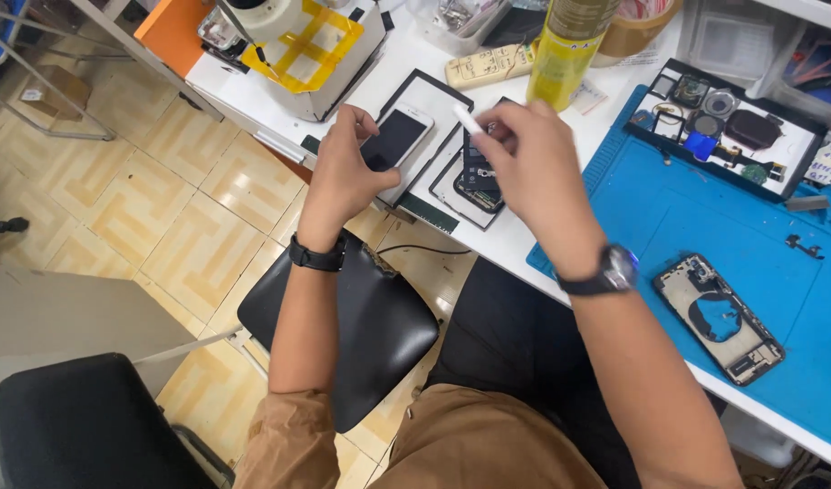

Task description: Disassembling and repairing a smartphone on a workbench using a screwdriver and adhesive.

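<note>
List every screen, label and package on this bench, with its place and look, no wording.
Phone screen: under the left hand, dark glass, white frame.
Opened phone: below the right hand, black, parts showing.
Spray can: top centre, yellow label.
Tape roll: right of can, brown.

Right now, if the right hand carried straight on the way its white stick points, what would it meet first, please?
Probably the white phone that the left hand steadies: the right hand aims its white stick up and left towards it, though depth is unclear.
</note>
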